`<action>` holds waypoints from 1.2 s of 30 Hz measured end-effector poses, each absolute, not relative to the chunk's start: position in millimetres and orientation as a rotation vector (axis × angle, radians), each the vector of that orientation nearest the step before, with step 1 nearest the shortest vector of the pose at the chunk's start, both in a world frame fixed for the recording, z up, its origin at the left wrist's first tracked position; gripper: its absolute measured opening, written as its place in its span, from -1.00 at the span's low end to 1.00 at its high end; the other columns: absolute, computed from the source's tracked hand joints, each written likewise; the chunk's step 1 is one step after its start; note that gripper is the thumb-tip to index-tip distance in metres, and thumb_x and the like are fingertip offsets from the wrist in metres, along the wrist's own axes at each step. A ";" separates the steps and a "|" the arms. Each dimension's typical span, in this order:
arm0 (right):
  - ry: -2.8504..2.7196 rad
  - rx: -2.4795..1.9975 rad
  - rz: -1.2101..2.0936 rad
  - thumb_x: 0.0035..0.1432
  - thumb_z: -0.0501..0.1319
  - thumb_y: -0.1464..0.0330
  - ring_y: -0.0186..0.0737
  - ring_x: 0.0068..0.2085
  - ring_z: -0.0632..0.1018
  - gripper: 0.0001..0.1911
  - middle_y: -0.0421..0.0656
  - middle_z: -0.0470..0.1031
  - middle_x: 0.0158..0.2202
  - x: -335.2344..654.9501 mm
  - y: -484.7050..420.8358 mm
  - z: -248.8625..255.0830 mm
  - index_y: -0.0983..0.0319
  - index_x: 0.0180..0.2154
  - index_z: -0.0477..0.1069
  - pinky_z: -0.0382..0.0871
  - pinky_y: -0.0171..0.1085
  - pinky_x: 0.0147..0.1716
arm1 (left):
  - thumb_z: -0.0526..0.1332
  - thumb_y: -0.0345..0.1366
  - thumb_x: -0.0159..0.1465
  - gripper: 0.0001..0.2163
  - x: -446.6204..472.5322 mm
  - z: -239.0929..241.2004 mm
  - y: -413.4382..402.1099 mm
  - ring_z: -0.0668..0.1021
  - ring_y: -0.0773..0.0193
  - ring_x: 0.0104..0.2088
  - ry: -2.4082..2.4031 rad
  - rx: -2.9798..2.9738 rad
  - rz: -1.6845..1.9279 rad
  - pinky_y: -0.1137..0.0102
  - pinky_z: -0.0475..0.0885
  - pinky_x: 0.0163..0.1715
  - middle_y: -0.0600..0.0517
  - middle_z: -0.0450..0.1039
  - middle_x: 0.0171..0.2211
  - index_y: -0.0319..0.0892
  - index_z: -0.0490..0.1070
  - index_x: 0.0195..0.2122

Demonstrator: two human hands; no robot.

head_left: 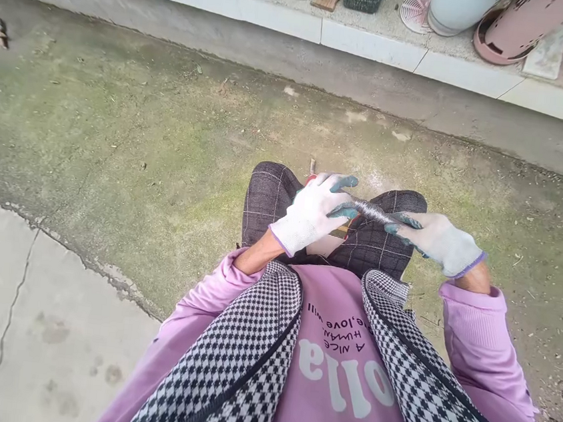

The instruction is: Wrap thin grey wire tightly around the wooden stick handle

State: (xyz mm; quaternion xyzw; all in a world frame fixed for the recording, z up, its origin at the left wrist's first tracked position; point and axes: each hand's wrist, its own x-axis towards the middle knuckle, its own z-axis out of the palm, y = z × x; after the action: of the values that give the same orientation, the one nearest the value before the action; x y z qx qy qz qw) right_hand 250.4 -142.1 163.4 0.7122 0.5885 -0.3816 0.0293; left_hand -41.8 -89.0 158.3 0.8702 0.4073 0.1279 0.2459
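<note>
Both my hands wear white knit gloves with teal-coated fingertips and hover over my lap. My left hand (314,211) is curled round one end of a thin grey metal rod (374,212). My right hand (434,240) pinches the rod's other end with its fingertips. The rod lies roughly level between the two hands, above my checked dark trousers (270,196). Something red and yellow peeks out under the left hand; I cannot make out what it is.
Mossy, cracked concrete ground (116,153) spreads ahead and to the left. A raised tiled ledge (369,46) at the back carries pots, a white bucket (456,11) and a tipped pink container (522,28). Dry debris lies at the right edge.
</note>
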 end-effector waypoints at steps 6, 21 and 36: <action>1.878 2.218 -1.112 0.32 0.37 0.27 -0.23 -0.39 0.52 -0.82 -0.16 0.63 -0.39 253.5 -140.2 152.6 0.16 -0.35 0.62 0.31 -0.25 -0.33 | 0.40 -0.28 0.49 -0.81 -42.4 161.9 -76.2 0.56 -0.21 0.29 1.407 2.542 0.180 -0.07 0.48 0.27 -0.23 0.62 0.21 -0.09 0.76 0.07; 1.326 2.536 -2.480 -0.04 0.58 -0.17 -0.42 -0.65 0.23 -0.40 -0.34 0.30 -0.60 206.6 -165.4 142.2 0.17 -0.34 0.50 0.09 -0.36 -0.74 | 0.39 -0.19 0.35 -0.80 -36.1 131.0 -80.2 0.62 0.26 -0.22 1.034 1.410 0.387 0.31 0.55 -0.09 -0.02 0.71 -0.22 -0.21 0.75 -0.22; 1.531 2.469 -2.461 0.19 0.50 -0.13 -0.28 -0.52 0.49 -0.47 -0.19 0.61 -0.39 195.3 -193.3 138.2 0.17 -0.13 0.58 0.42 -0.27 -0.57 | 0.48 -0.23 0.27 -0.83 -16.0 130.4 -107.5 0.63 0.25 -0.27 0.947 1.400 0.449 0.32 0.59 -0.11 -0.01 0.68 -0.30 -0.22 0.62 -0.27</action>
State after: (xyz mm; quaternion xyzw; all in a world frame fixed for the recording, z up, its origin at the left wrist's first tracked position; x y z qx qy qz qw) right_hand 195.3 -193.3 138.2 0.6127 0.3801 -0.6109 -0.3270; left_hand -16.0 -107.5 130.4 0.6141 0.4153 0.1970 0.6415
